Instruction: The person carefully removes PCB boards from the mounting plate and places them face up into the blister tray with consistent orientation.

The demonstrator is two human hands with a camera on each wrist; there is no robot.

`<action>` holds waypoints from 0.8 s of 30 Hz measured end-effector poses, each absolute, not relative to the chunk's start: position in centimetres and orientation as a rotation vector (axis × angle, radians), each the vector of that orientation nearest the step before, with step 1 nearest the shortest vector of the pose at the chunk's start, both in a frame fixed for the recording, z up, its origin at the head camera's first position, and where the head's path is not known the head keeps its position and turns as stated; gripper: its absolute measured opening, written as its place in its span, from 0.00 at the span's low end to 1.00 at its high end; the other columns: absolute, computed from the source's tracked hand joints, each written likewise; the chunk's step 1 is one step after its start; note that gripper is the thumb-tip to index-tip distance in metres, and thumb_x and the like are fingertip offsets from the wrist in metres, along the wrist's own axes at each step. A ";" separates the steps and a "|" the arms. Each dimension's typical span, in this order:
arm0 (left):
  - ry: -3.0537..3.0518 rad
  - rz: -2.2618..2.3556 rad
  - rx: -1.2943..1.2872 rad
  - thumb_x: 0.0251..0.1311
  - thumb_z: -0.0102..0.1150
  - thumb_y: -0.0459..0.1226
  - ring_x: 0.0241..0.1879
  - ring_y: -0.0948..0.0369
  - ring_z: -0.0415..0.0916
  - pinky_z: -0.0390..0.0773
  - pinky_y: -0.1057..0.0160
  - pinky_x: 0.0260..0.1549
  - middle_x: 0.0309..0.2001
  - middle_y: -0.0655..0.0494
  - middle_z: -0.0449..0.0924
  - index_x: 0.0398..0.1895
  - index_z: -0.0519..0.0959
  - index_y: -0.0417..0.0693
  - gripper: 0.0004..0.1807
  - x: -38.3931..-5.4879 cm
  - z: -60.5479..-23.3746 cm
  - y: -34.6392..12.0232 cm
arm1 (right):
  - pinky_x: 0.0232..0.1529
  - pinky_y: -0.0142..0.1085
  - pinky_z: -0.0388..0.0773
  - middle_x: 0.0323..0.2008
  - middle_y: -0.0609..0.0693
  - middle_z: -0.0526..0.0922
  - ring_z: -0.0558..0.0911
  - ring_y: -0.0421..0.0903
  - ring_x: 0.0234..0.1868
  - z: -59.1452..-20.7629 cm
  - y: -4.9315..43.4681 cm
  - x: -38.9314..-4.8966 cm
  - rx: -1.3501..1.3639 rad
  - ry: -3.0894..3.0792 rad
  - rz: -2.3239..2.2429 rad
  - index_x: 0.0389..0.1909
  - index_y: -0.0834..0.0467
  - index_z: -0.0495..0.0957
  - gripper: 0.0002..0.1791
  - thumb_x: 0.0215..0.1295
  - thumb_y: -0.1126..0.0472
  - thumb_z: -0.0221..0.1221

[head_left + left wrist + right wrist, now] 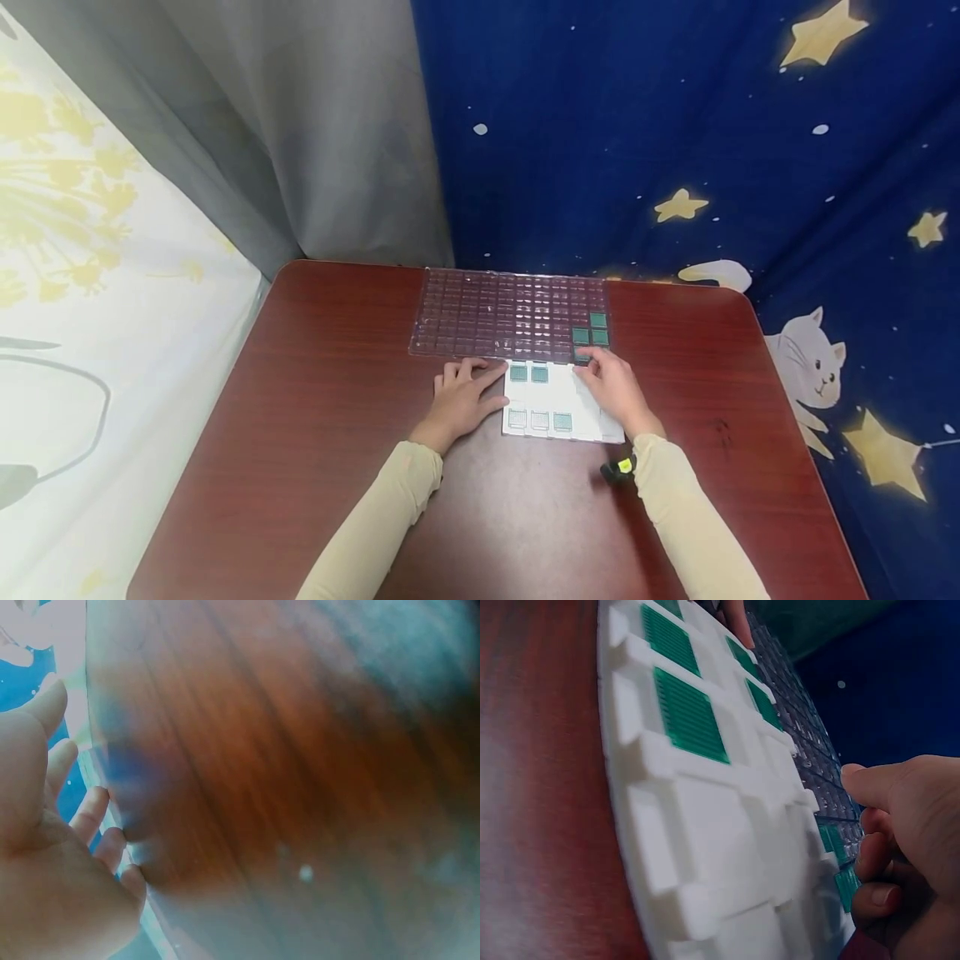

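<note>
A white tray (551, 396) with moulded slots lies on the table, holding several flat green ribbed squares (690, 716). My left hand (462, 400) is spread beside its left edge, index fingertip and thumb right at the rim. Behind it lies a clear compartmented tray (487, 312), with green squares (598, 320) at its right end. My right hand (615, 385) reaches over the white tray's far right part, fingertips at the nearest green square (580, 353). In the right wrist view its fingers are curled and the thumb extends; I cannot tell whether they pinch the square.
A small black object with a yellow-green patch (625, 466) is by the right wrist. The reddish-brown table (337, 433) extends around the trays. Grey (360, 125) and blue starry curtains (600, 150) hang behind it, and a white patterned cloth (112, 275) hangs at the left.
</note>
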State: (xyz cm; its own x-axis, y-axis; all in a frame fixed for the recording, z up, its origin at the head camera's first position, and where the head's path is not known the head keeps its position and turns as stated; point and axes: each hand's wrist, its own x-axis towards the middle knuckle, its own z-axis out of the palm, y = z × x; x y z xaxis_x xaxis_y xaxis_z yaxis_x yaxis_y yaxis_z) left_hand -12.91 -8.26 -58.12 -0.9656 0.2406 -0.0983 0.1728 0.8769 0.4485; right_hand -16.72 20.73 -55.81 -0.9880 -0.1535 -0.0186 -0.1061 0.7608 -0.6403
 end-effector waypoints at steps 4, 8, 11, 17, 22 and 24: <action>2.892 0.677 0.323 0.67 0.55 0.63 0.66 0.47 0.57 0.59 0.46 0.56 0.73 0.53 0.62 0.76 0.64 0.77 0.34 -12.9 -58.1 -8.3 | 0.35 0.38 0.70 0.31 0.50 0.76 0.72 0.46 0.30 -56.2 20.6 -15.9 -0.226 2.873 -1.061 0.61 0.55 0.80 0.20 0.71 0.56 0.63; 2.891 0.678 0.326 0.67 0.54 0.64 0.65 0.47 0.57 0.59 0.45 0.56 0.73 0.53 0.62 0.76 0.64 0.77 0.34 -12.9 -58.1 -8.3 | 0.34 0.36 0.70 0.31 0.50 0.77 0.72 0.45 0.30 -56.6 20.5 -15.1 -0.240 2.870 -1.058 0.61 0.54 0.80 0.20 0.71 0.56 0.63; 2.896 0.683 0.326 0.67 0.55 0.64 0.65 0.48 0.57 0.59 0.45 0.56 0.73 0.53 0.63 0.76 0.64 0.77 0.34 -12.9 -58.2 -8.3 | 0.33 0.35 0.70 0.31 0.49 0.77 0.72 0.44 0.30 -56.9 20.5 -14.6 -0.253 2.880 -1.068 0.61 0.54 0.80 0.19 0.70 0.57 0.64; 2.896 0.691 0.322 0.67 0.56 0.63 0.65 0.47 0.57 0.59 0.45 0.56 0.73 0.53 0.63 0.76 0.64 0.77 0.34 -12.9 -58.1 -8.3 | 0.32 0.33 0.69 0.30 0.48 0.77 0.71 0.42 0.29 -57.1 20.3 -13.8 -0.284 2.882 -1.132 0.58 0.55 0.82 0.18 0.68 0.59 0.66; 2.901 0.686 0.328 0.67 0.56 0.63 0.65 0.47 0.58 0.59 0.45 0.56 0.72 0.53 0.63 0.76 0.64 0.76 0.34 -12.9 -58.1 -8.3 | 0.32 0.32 0.69 0.29 0.47 0.77 0.71 0.41 0.28 -57.1 19.8 -13.0 -0.303 2.868 -1.152 0.55 0.55 0.83 0.18 0.65 0.59 0.68; 2.902 0.685 0.327 0.67 0.55 0.63 0.65 0.47 0.58 0.59 0.45 0.56 0.72 0.53 0.64 0.76 0.64 0.76 0.34 -12.9 -58.2 -8.3 | 0.33 0.32 0.69 0.28 0.46 0.76 0.71 0.41 0.29 -57.2 19.8 -12.8 -0.319 2.874 -1.134 0.54 0.55 0.84 0.17 0.64 0.58 0.69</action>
State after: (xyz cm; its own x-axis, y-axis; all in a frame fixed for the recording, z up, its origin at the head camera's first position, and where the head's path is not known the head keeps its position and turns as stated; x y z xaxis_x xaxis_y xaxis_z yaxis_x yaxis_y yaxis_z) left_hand -12.92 -8.32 -58.15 -0.9663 0.2423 -0.0869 0.1779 0.8726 0.4548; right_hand -12.77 19.75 -57.19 -0.9783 -0.2027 0.0420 -0.1768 0.7125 -0.6791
